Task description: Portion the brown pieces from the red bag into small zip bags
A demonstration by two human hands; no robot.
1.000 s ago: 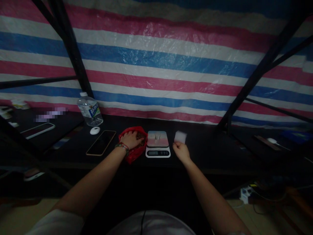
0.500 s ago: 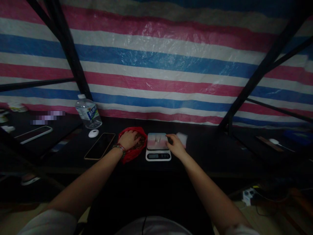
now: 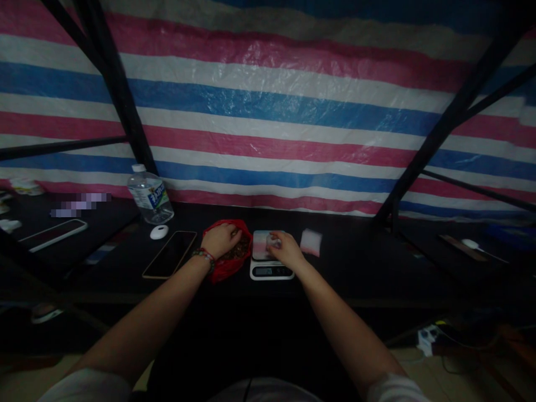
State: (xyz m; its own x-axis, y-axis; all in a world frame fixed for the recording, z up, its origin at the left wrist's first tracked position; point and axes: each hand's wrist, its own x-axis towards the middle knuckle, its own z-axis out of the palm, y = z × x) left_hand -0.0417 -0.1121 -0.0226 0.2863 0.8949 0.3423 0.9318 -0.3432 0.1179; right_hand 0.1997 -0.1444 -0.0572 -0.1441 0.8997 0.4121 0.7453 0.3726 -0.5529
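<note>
My left hand [image 3: 221, 240] rests at the opening of a red plastic bag [image 3: 228, 272] that holds small brown pieces [image 3: 238, 249]. Its fingers are curled down into the pieces, and what they grip is hidden. A small white digital scale [image 3: 272, 273] with a shiny plate stands just right of the bag. Over the plate, my right hand [image 3: 285, 249] has thumb and fingers pinched together. Something pale shows at the fingertips, too blurred to tell from a reflection. Right of this hand lies a small stack of clear plastic bags [image 3: 311, 242].
Left of the red bag lie a dark phone [image 3: 170, 254] and a white earbud case [image 3: 159, 232], with a clear plastic bottle [image 3: 151, 195] behind them. Another phone [image 3: 54, 234] lies farther left. Black metal posts [image 3: 121, 100] and a striped plastic sheet [image 3: 272, 128] stand behind the table.
My right hand has moved left from the scale's right edge to over its plate, fingers now closer together. The small clear bags are uncovered. My left hand's fingers have curled in at the red bag.
</note>
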